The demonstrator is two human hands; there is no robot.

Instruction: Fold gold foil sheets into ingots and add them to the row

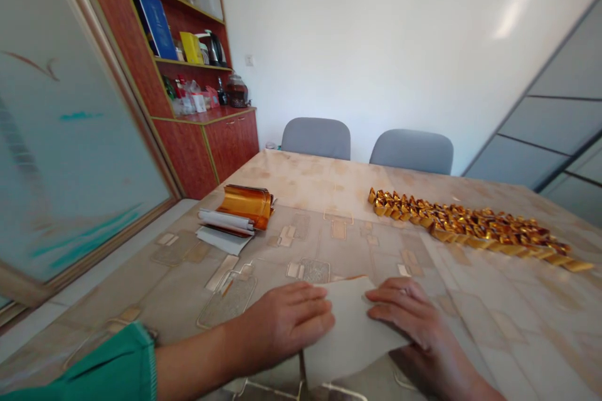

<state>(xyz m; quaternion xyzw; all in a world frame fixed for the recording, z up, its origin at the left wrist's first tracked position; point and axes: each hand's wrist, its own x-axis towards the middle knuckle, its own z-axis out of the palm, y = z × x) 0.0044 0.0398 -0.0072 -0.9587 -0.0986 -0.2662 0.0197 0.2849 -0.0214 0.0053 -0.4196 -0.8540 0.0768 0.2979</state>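
Note:
A sheet of paper, its pale side up, is between my two hands just above or on the table near its front. A thin gold-brown edge shows along its far side. My left hand grips the left edge, fingers together on top and thumb hidden. On the opposite edge, my right hand holds the sheet with its fingers bent over it. Beyond my left hand lies a stack of gold foil paper, curled, with white-backed sheets at its near side. Folded gold foil pieces sit in long rows at the right.
A patterned cloth covers the table. Two grey chairs stand at its far side against a white wall. At the left are a red-brown shelf cabinet with bottles and a kettle, and a frosted glass door.

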